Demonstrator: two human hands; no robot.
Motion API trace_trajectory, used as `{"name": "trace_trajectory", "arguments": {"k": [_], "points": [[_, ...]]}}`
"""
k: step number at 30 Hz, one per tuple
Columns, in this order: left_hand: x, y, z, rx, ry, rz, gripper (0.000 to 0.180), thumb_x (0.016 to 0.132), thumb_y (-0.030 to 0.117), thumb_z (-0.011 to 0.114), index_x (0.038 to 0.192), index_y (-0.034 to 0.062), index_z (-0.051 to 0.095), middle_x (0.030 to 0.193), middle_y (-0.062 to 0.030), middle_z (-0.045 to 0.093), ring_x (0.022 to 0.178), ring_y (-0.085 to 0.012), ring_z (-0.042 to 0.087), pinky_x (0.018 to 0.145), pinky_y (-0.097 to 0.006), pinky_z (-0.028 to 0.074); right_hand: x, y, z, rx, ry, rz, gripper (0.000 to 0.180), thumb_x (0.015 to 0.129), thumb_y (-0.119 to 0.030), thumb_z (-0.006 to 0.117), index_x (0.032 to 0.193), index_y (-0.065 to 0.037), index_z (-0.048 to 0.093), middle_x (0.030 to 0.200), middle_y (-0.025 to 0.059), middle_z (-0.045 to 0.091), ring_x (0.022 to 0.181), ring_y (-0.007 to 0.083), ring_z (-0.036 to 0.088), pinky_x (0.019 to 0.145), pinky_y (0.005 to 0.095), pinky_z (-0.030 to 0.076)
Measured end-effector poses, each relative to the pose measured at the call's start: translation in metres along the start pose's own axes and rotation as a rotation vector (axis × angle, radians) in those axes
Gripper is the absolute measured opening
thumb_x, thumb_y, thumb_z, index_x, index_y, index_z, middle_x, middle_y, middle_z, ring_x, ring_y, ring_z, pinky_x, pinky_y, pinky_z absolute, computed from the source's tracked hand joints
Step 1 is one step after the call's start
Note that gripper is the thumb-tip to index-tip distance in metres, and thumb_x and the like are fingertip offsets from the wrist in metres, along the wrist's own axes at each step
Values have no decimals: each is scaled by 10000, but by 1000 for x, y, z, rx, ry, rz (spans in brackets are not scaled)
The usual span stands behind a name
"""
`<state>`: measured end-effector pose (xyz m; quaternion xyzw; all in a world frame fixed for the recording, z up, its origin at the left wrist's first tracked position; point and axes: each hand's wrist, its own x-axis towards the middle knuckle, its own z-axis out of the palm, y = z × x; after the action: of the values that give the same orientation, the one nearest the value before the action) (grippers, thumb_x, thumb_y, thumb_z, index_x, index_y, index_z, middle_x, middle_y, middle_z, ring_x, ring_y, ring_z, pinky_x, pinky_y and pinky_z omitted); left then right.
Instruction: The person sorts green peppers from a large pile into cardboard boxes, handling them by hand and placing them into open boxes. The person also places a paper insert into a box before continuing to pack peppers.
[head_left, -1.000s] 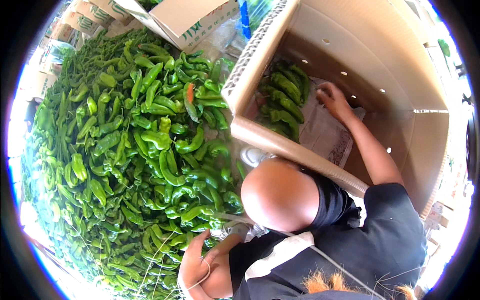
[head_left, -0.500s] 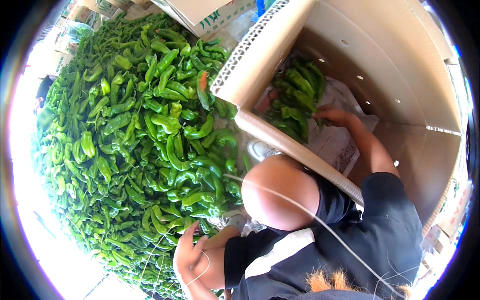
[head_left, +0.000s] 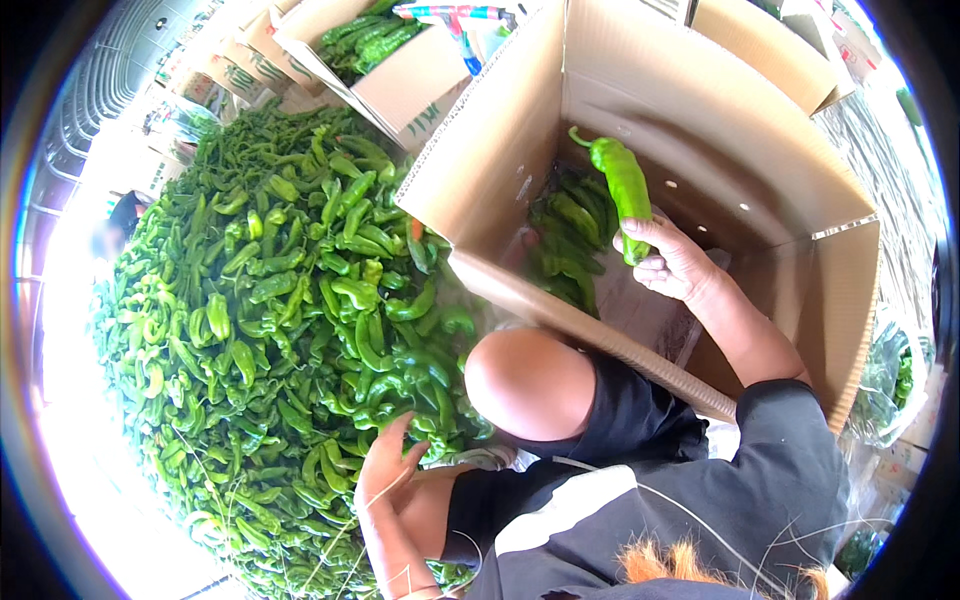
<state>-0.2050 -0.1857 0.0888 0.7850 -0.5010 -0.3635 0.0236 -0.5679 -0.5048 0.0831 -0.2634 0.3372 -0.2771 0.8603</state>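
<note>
My right hand (head_left: 678,258) grips one long green pepper (head_left: 624,185) by its lower end. The pepper stands nearly upright over the open cardboard box (head_left: 800,140), its curved stem pointing up. Inside the box, several more green peppers (head_left: 570,230) lie along the left side on a pale sheet (head_left: 645,290). My left hand (head_left: 388,462) is open, thumb and fingers apart, close to my bent leg and the near edge of the large pepper heap (head_left: 290,330). It holds nothing that I can see.
Behind the heap, another cardboard box (head_left: 410,85) holds green peppers. More cartons (head_left: 250,60) stand at the far left, and one (head_left: 765,50) is behind the big box. A clear plastic bag with greens (head_left: 890,385) lies at the right. My knee (head_left: 530,385) presses close to the box's near wall.
My right hand has risen from the peppers inside the box and now holds one up. The view has shifted, showing more of the boxes behind. My left hand stays open near the heap.
</note>
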Motion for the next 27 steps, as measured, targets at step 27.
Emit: {"name": "trace_trajectory", "arguments": {"k": [27], "points": [[42, 220, -13, -1183, 596, 830, 300, 862, -33, 683, 1148, -48, 595, 1000, -59, 587, 894, -129, 624, 752, -270, 554, -32, 52, 156, 38, -229, -463, 161, 909, -140, 674, 1005, -54, 577, 749, -3, 568, 591, 57, 498, 492, 201, 381]]}}
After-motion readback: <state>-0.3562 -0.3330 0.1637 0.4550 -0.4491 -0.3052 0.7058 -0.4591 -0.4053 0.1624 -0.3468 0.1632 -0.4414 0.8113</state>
